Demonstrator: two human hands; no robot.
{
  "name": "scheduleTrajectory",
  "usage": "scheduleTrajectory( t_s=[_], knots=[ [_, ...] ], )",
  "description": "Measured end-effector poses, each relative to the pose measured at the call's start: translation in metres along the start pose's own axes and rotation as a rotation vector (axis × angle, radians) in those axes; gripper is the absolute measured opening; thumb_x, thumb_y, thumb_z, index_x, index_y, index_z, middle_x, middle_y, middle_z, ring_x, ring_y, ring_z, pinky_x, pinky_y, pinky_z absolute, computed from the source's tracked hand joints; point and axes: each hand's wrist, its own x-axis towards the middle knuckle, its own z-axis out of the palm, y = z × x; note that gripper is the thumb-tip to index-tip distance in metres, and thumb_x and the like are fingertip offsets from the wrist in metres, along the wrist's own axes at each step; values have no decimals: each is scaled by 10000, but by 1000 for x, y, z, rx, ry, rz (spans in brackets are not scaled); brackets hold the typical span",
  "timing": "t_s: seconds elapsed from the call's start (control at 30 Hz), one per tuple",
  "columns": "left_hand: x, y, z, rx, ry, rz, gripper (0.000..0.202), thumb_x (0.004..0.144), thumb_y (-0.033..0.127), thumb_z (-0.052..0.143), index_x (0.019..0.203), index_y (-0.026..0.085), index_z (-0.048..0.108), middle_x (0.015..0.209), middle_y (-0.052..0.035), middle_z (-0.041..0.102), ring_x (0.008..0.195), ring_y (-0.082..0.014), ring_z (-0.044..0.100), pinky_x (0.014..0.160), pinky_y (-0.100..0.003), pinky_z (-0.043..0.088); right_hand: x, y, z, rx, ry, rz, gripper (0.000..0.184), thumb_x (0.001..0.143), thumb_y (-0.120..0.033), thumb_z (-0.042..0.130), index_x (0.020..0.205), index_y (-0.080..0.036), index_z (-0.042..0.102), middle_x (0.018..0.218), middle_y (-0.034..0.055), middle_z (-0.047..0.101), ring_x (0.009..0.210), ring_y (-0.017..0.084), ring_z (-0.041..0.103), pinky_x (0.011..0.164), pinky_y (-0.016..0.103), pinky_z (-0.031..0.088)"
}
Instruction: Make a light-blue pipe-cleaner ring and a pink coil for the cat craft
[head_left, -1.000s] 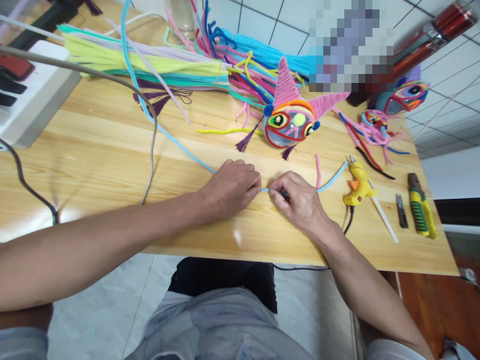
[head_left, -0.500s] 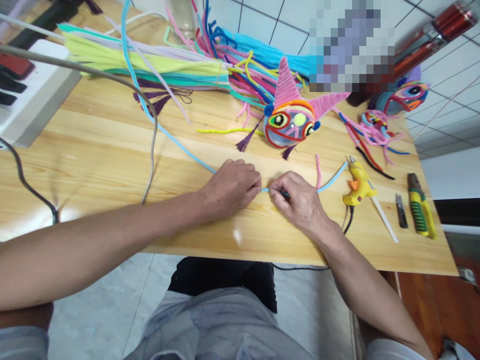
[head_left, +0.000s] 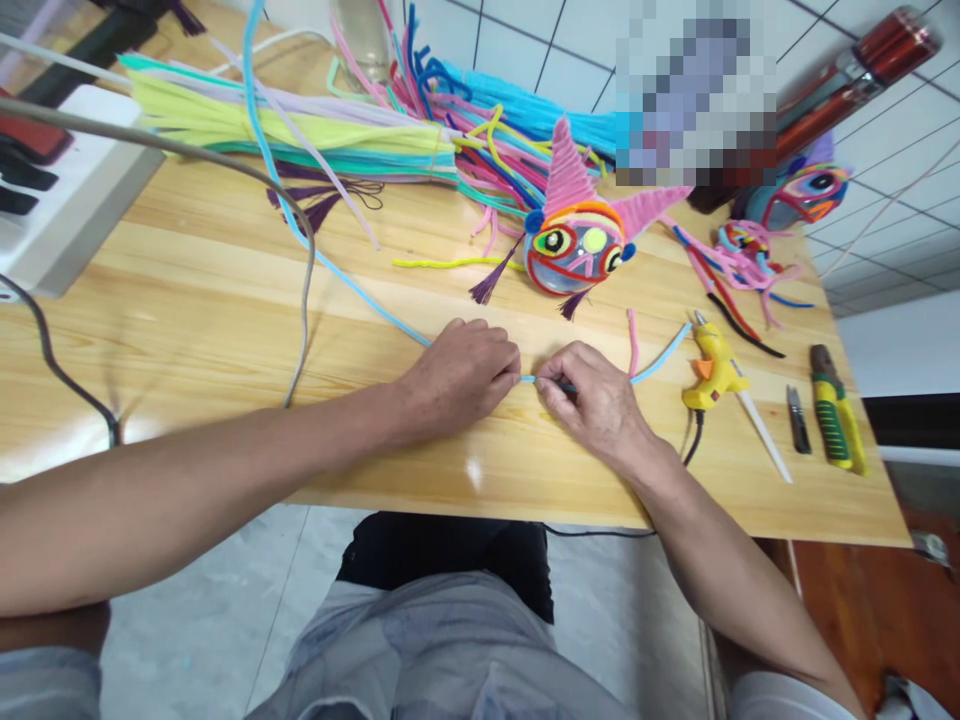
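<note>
A long light-blue pipe cleaner (head_left: 375, 304) runs through both my hands just above the table. My left hand (head_left: 466, 378) is closed around it, and the strip trails away up and left behind it. Close by on the right, my right hand (head_left: 589, 395) pinches the same strip between thumb and forefinger, with its free end sticking out past the knuckles. Only a short stretch shows between the two hands. Beyond them sits a mask-like figure (head_left: 577, 250) with pink pointed ears, ringed eyes and purple tassels. A short pink pipe cleaner (head_left: 633, 342) lies past my right hand.
A yellow glue gun (head_left: 712, 365), small snips (head_left: 798, 420) and green-yellow pliers (head_left: 831, 410) lie at right. Pipe cleaner bundles (head_left: 300, 125) stretch along the back. A white power strip (head_left: 82, 200) and a grey cable (head_left: 308, 290) occupy the left. A second figure (head_left: 806, 190) stands back right.
Both hands keep their hold on the light-blue pipe cleaner in nearly the same place. The whole view has shifted slightly; nothing on the table has visibly moved.
</note>
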Motion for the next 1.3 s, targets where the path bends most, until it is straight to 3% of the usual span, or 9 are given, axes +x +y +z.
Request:
scheduleTrajectory(
  t_s=[1.3],
  knots=[
    [0, 2, -2, 5, -5, 0, 198, 1000, 226, 533, 913, 163, 699, 966, -77, 714, 910, -224, 585, 828, -366, 363, 0, 1, 0, -1, -29, 17, 100, 977, -167, 567, 897, -225, 586, 852, 46, 629, 799, 200, 597, 725, 353, 487]
  ],
)
